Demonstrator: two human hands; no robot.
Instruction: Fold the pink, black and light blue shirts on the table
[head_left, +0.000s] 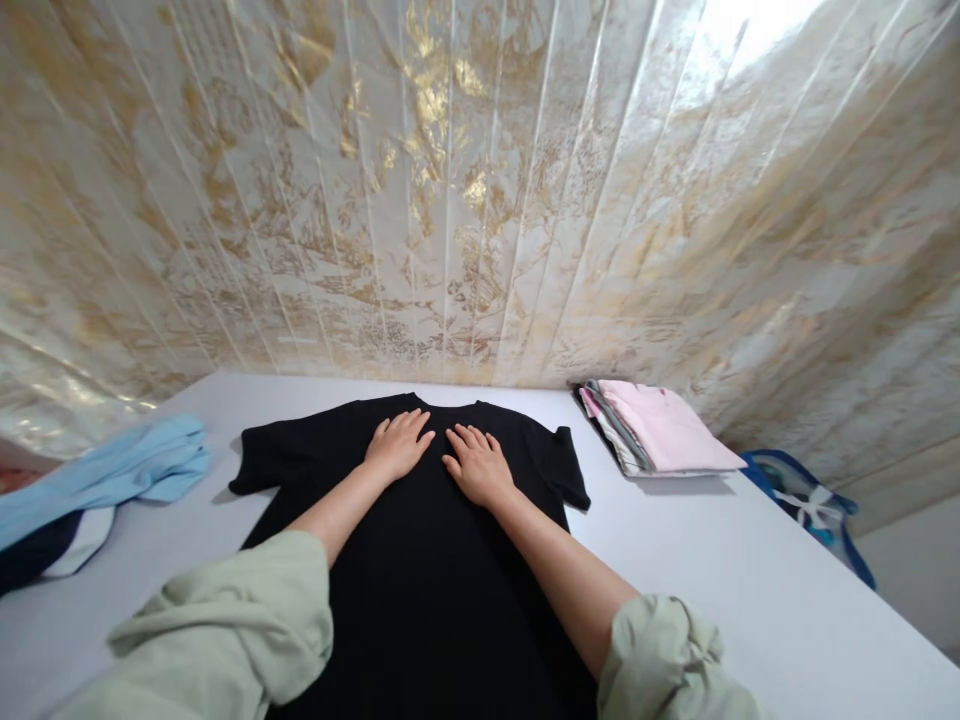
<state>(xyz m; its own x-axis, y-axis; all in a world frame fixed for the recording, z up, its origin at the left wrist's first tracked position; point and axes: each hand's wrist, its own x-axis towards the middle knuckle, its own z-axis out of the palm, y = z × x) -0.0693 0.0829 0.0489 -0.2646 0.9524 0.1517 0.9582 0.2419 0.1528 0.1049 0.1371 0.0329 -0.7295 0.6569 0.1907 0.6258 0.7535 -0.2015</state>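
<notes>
A black T-shirt [442, 580] lies spread out on the white table [690, 570], its neckline toward the back edge and its short sleeves out to both sides. My left hand [399, 443] rests flat on the shirt's upper chest, left of the neckline's middle, fingers stretched out. On the other side of the middle, my right hand [480, 466] lies flat on the cloth with its fingers apart. Neither hand grips anything. The shirt's lower part runs out of view between my forearms.
A stack of folded clothes [667, 425], pink on top, sits at the back right. Light blue clothing [142, 465] and a dark garment with a white band [82, 545] lie at the left. A blue-edged bag [810, 505] stands beyond the right edge. Patterned curtain [450, 200] hangs behind.
</notes>
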